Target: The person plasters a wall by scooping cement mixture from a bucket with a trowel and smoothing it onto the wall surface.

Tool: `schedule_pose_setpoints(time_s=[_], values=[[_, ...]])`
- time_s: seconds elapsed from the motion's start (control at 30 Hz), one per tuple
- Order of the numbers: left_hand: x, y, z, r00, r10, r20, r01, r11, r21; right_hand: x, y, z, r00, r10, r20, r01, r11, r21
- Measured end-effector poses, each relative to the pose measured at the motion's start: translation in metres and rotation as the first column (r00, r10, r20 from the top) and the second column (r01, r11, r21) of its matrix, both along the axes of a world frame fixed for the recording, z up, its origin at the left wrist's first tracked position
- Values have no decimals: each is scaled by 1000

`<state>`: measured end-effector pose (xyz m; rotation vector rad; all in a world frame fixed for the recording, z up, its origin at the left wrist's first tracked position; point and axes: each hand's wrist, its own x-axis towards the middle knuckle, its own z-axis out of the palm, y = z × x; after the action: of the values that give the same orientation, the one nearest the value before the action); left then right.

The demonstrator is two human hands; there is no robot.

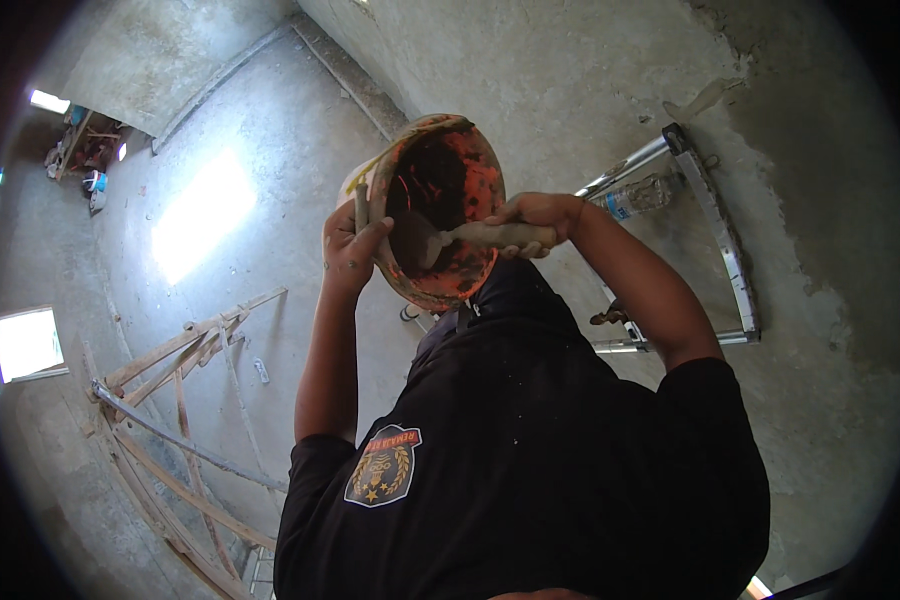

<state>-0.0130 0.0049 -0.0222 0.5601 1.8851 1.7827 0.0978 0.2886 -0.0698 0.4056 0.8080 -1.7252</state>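
I hold a worn orange bucket (448,170), smeared with grey mortar, tilted so its mouth faces me in the middle of the view. My left hand (350,243) grips its left rim, thumb inside. My right hand (535,222) is closed around the mortar-caked handle of a trowel (440,240), whose blade reaches into the bucket's lower inside. My black short-sleeved shirt (530,450) with a chest badge fills the lower middle below both arms.
An aluminium ladder (730,250) stands against the rough plastered wall (590,70) at right, with a clear plastic bottle (642,195) by its top. A wooden scaffold frame (185,350) and a metal pole (180,440) stand lower left. Sunlight falls on the concrete floor (205,215).
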Motion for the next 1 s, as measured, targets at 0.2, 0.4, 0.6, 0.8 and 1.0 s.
schedule_pose_setpoints(time_s=[0.2, 0.4, 0.6, 0.8, 1.0], values=[[-3, -1, 1, 957, 288, -40, -280, 949, 144, 50, 17, -4, 934, -353, 56, 349, 864, -363], [-12, 8, -6, 918, 384, 99, -397, 897, 195, 78, 25, 30, 751, -657, -68, 564, 691, -452], [-15, 6, -48, 892, 317, -322, -363, 927, -95, 93, 23, 92, 511, -842, -173, 703, 525, -480], [2, 13, -40, 899, 391, 198, -418, 901, 118, 90, 30, 158, 159, -880, -448, 794, 384, -472], [2, 19, -45, 908, 359, 217, -396, 905, 158, 81, 42, 226, -120, -671, -731, 911, 217, -349]])
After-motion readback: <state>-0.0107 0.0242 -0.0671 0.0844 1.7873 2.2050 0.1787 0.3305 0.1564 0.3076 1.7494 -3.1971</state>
